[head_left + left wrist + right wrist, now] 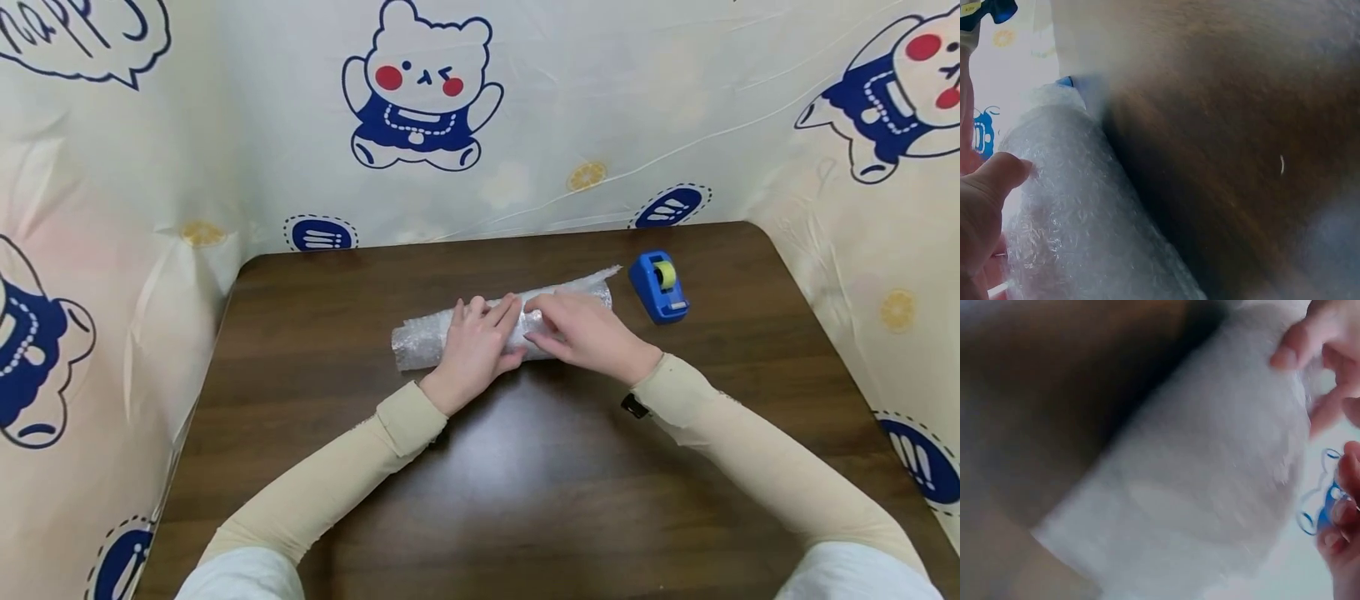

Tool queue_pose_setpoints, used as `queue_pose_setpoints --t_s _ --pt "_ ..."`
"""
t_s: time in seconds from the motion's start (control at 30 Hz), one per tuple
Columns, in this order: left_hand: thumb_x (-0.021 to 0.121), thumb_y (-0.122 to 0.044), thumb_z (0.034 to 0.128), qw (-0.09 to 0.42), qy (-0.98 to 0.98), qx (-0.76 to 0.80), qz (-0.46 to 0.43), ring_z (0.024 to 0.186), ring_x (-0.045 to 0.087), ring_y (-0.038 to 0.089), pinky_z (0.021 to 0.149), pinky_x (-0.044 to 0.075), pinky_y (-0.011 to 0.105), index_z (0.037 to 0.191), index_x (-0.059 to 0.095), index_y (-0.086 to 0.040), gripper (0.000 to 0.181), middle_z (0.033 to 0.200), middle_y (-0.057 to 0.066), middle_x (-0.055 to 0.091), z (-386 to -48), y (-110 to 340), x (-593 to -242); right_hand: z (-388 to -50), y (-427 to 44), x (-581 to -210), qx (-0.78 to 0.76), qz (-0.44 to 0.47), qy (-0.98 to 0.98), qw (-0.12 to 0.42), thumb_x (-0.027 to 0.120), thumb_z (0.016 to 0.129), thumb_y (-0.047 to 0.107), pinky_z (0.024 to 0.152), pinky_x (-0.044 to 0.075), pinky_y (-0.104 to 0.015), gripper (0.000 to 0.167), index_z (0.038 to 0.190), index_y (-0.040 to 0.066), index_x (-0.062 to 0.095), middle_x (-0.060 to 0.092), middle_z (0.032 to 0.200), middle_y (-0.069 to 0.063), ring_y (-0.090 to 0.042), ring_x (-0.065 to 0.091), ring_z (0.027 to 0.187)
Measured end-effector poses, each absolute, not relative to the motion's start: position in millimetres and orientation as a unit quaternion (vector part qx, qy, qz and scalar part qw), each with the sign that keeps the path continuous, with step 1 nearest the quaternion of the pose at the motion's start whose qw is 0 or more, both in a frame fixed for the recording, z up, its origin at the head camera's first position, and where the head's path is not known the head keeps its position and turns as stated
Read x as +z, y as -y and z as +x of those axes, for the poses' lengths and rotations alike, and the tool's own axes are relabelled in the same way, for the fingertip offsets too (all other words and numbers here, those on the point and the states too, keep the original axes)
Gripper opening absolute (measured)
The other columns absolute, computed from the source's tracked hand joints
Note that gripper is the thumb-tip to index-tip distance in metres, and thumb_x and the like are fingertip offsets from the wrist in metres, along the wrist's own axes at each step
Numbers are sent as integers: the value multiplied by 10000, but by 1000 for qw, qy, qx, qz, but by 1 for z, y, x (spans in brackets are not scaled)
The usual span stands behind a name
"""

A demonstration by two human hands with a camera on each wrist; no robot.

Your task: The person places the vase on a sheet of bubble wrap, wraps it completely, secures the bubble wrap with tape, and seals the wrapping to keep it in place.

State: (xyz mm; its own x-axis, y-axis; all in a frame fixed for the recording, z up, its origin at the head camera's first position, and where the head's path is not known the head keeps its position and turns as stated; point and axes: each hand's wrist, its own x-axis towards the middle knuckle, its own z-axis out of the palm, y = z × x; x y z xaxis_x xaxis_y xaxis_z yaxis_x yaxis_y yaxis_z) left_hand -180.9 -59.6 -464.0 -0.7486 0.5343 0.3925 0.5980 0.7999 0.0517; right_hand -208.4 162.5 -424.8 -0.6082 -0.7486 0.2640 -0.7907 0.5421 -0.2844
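Note:
A roll of bubble wrap (423, 340) lies crosswise on the brown table, a loose corner sticking out at its right end. My left hand (476, 342) rests on its middle, fingers stretched over the top and thumb along the near side. In the left wrist view, the left thumb (1004, 175) touches the bubble wrap (1079, 206). My right hand (588, 333) is at the roll right of the left hand, index finger and thumb apart. Its other fingers (1338, 515) look bent in the right wrist view, beside the blurred bubble wrap (1210, 462).
A blue tape dispenser (660, 287) with a yellowish roll stands just past the right end of the wrap. Behind and beside the table (330, 283) hangs a pale curtain (555, 83) printed with cartoon bears. Beige sleeves (330, 475) cover both forearms.

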Motion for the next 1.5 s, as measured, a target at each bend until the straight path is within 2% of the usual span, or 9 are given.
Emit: queue_pose_setpoints --t_s 0.1,0.17,0.23,0.4,0.67,0.8,0.97,1.3,1.5 --pt "845 -406 856 184 930 -92 -306 1041 560 345 991 466 701 1434 602 -45 723 1431 113 640 -183 58 -466 -216 -159 -419 129 435 886 93 805 889 465 1035 446 -492 720 1408 24 570 649 1290 -153 -341 559 1220" --pt "864 -393 842 179 930 -98 -306 1048 554 345 997 454 712 1431 595 -51 733 1438 110 632 -184 57 -466 -221 -158 -418 113 425 895 67 809 852 554 1147 359 -556 903 1491 -3 496 550 1473 -202 -406 448 1403" --pt "881 -375 828 172 930 -109 -306 1054 545 349 1008 436 727 1432 583 -51 747 1441 110 625 -184 57 -465 -225 -158 -419 109 407 907 16 785 841 621 1186 315 -573 1012 1540 -20 430 489 1544 -220 -412 406 1458" --pt "853 -362 861 163 927 -115 -317 1062 535 364 1022 403 756 1448 554 -43 731 1441 113 609 -183 58 -466 -226 -157 -427 88 374 922 -45 736 870 649 1160 346 -579 980 1539 -3 440 525 1509 -211 -392 483 1386" --pt "813 -405 900 169 930 -61 -321 1145 532 346 1092 385 698 1523 498 -58 779 1525 109 543 -184 65 -468 -226 -155 -427 88 377 922 -20 764 881 578 1187 325 -559 938 1540 -4 436 512 1514 -215 -393 465 1392" --pt "795 -413 923 135 932 -77 -327 1182 513 338 1140 355 656 1564 440 -52 817 1562 115 510 -187 69 -465 -229 -156 -429 89 382 920 -28 776 870 576 1198 312 -568 966 1556 3 408 486 1535 -223 -402 443 1414" --pt "833 -415 884 106 934 -76 -334 1223 506 336 1175 330 612 1595 379 -42 922 1593 119 472 -187 74 -463 -229 -154 -433 94 384 918 -21 782 857 590 1196 317 -562 973 1552 14 418 498 1524 -215 -394 454 1403" --pt "869 -390 852 143 929 -46 -338 1172 530 350 1180 358 483 1550 421 19 925 1532 206 506 -188 77 -463 -227 -143 -443 61 373 925 48 728 899 603 1088 394 -554 840 1460 12 520 585 1397 -202 -387 526 1283" --pt "848 -384 876 141 930 -40 -336 1232 520 347 1192 345 525 1559 410 16 904 1543 187 501 -190 81 -465 -233 -146 -447 86 384 918 49 742 893 597 1106 380 -565 863 1480 11 504 578 1410 -207 -393 516 1299"
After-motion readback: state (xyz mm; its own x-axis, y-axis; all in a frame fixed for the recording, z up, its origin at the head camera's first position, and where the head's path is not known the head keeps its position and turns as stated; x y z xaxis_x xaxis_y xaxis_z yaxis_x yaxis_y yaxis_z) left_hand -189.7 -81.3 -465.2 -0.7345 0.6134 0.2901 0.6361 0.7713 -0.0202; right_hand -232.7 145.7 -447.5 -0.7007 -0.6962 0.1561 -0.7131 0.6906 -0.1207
